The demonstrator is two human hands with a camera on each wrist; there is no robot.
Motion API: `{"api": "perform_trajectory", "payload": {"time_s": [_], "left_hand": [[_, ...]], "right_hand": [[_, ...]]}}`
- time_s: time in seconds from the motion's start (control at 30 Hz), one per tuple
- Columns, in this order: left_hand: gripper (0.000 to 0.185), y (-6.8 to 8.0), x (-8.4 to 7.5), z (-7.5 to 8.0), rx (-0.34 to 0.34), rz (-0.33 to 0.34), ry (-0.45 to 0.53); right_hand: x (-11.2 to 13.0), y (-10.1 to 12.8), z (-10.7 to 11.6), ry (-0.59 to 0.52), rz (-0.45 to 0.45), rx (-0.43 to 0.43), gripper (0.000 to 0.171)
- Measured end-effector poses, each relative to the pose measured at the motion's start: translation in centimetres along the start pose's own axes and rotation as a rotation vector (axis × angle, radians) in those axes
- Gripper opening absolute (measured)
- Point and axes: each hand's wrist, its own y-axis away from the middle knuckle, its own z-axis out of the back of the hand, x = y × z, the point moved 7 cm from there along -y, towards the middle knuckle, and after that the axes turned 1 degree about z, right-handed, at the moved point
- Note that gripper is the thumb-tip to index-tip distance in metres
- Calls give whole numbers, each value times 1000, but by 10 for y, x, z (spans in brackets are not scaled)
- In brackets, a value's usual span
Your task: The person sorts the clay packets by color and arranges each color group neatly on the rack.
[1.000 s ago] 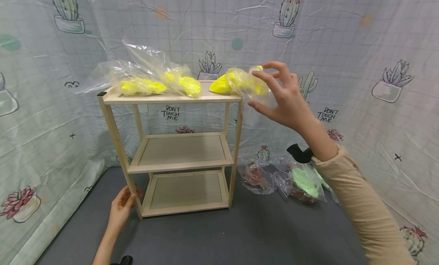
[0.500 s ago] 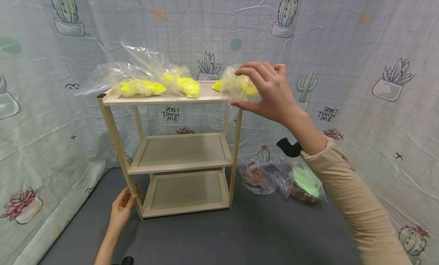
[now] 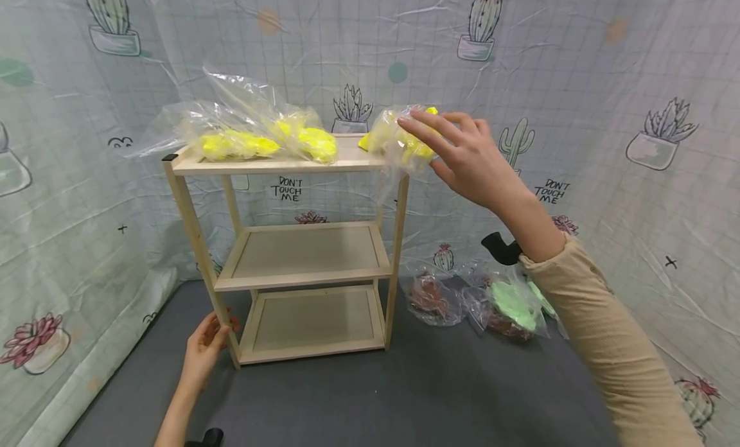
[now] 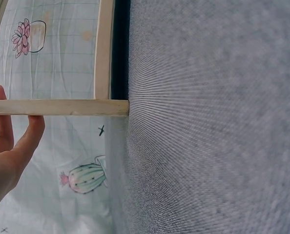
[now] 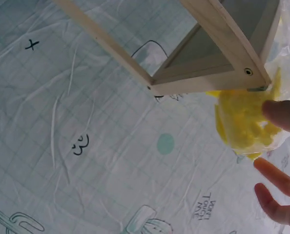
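A three-tier wooden shelf (image 3: 358,161) stands on a grey floor. Its top tier carries clear bags of yellow pieces: two at the left (image 3: 237,144) (image 3: 312,142) and one at the right end (image 3: 399,139). My right hand (image 3: 439,145) has straight fingers laid against that right bag, which overhangs the shelf's corner. In the right wrist view the same bag (image 5: 242,122) sits by the shelf corner (image 5: 218,73) with a fingertip (image 5: 284,114) on it. My left hand (image 3: 208,341) holds the shelf's front left leg (image 4: 62,107) near the floor.
The middle tier (image 3: 306,251) and bottom tier (image 3: 312,322) carry nothing. On the floor right of the shelf lie a bag of brown pieces (image 3: 430,299) and a bag of green pieces (image 3: 511,306). Cactus-print sheeting (image 3: 578,81) walls in the space.
My right hand carried the yellow bag leftward from beyond the shelf's right end onto the top tier, then its fingers straightened from a pinch. The left hand stayed on the leg.
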Motion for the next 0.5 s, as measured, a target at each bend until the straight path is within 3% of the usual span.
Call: {"api": "perform_trajectory", "payload": {"time_s": [0.17,0.5], "left_hand": [[31,-1,0,0,14,4,12],[32,0,0,0,22,-6,23]], "right_hand": [[-3,-6,1,-52,0,-82,61],[2,-34,4,-39,-58,-188,46]]}}
